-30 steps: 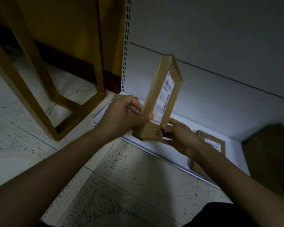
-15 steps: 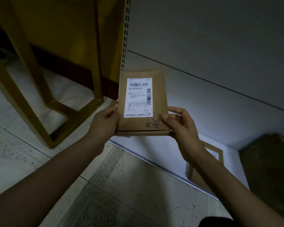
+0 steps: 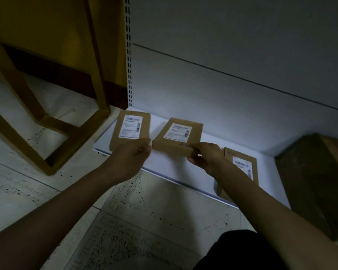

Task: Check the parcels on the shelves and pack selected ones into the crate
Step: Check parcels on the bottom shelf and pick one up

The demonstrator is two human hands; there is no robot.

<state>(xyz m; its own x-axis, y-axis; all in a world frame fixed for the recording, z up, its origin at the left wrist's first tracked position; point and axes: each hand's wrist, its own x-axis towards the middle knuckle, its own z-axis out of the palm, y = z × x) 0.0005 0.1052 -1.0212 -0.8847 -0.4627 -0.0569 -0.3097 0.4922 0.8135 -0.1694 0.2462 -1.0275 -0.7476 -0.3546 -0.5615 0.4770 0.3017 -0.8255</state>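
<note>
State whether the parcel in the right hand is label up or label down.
Label up: the parcel pinched by the right hand shows its white label on top, facing the camera.

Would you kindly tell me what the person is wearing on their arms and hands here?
The left forearm and right forearm are bare up to the frame edge, with no sleeves in view. The left hand and right hand have no gloves, and I see no watch, bracelet or ring, though the light is dim.
</note>
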